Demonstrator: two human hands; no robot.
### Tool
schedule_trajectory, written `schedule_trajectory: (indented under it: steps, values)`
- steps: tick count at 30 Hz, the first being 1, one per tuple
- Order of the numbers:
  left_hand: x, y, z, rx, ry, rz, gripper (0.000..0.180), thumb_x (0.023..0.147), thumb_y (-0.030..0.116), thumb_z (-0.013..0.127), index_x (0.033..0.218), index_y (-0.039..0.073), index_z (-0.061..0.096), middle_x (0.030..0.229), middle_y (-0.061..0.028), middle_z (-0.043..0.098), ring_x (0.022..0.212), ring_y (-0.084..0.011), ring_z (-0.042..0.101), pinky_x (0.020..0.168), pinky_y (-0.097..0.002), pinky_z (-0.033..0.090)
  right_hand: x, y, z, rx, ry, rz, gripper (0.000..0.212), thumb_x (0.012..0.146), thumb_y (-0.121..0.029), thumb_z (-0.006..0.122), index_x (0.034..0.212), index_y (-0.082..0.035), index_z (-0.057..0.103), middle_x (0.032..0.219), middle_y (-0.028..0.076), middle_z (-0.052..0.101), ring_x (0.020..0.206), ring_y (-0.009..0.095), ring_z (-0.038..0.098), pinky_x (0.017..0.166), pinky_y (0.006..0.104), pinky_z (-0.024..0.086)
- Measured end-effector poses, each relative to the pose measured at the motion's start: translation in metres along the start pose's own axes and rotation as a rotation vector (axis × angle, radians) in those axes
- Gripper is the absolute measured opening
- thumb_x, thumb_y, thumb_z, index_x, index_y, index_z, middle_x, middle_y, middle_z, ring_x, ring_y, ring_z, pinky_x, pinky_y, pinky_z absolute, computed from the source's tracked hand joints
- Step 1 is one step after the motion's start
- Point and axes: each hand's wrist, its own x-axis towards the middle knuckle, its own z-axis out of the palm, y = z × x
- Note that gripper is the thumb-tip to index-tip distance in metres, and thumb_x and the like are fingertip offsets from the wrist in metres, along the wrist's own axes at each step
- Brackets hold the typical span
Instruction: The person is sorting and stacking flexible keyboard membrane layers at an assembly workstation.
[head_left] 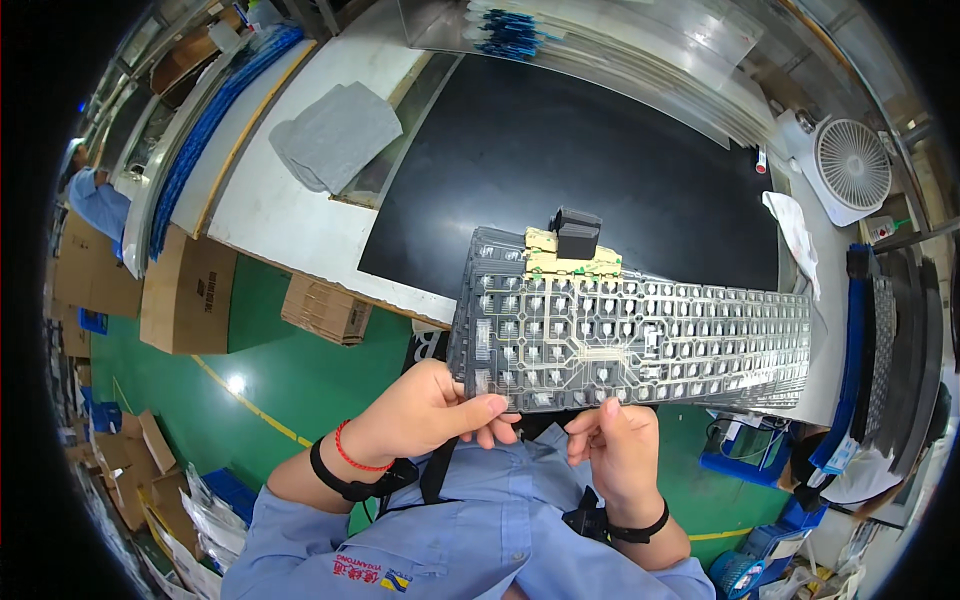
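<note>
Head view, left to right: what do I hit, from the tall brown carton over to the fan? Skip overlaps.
Tall brown carton → small cardboard box → left hand → right hand → small red-and-white tube → white fan.

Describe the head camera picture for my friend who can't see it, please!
Someone's left hand pinches the near left corner of a stack of thin, circuit-patterned sheets, with the right hand at its near edge. Beyond lies a black mat, with a grey cloth to its left and a white fan to its right.
</note>
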Motion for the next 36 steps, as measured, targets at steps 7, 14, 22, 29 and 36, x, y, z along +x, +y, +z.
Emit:
schedule_trajectory:
  steps: [7,14,22,29,36]
  values:
    - [0.002,-0.006,-0.001,-0.043,-0.001,-0.034,0.025,0.093,0.020,0.051,0.096,0.000,0.065,0.083,-0.0074,0.068,0.069,-0.0073,0.060,0.059,-0.0202,0.046,0.001,0.005,-0.002,0.070,-0.002,0.010,0.037,0.093,-0.025,0.050,0.077,0.004,0.065,0.061,0.009,0.061,0.051,0.013,0.056,0.048,0.0213,0.043]
    - [0.001,-0.002,0.004,-0.028,-0.036,0.014,0.023,0.093,0.020,0.051,0.097,0.002,0.064,0.084,-0.0054,0.068,0.068,-0.0067,0.058,0.060,-0.0202,0.046,0.003,0.006,0.005,0.152,0.034,-0.048,0.021,0.091,-0.017,0.053,0.090,0.003,0.059,0.072,0.011,0.062,0.053,0.013,0.058,0.047,0.0222,0.047]
    - [0.000,-0.001,0.007,-0.109,-0.108,0.067,0.021,0.092,0.016,0.052,0.101,0.000,0.063,0.086,-0.0063,0.067,0.072,-0.0077,0.059,0.063,-0.0215,0.047,-0.001,0.006,0.003,0.207,-0.019,-0.098,0.024,0.090,-0.018,0.053,0.101,0.004,0.054,0.079,0.013,0.063,0.057,0.015,0.060,0.047,0.0248,0.049]
    - [-0.002,-0.010,0.003,-0.193,-0.104,0.103,0.023,0.093,0.015,0.049,0.096,-0.002,0.064,0.086,-0.0085,0.066,0.071,-0.0098,0.059,0.061,-0.0226,0.047,-0.005,0.003,0.001,0.242,-0.050,-0.110,0.030,0.089,-0.020,0.055,0.106,0.004,0.052,0.083,0.015,0.063,0.059,0.017,0.062,0.047,0.0266,0.050]
    - [-0.004,-0.002,0.001,-0.049,-0.083,0.113,0.023,0.092,0.014,0.051,0.090,-0.003,0.066,0.084,-0.0072,0.067,0.070,-0.0085,0.060,0.061,-0.0213,0.047,-0.004,-0.001,0.005,0.301,-0.029,-0.154,0.042,0.086,-0.023,0.058,0.116,0.003,0.044,0.094,0.016,0.060,0.069,0.019,0.062,0.052,0.0300,0.052]
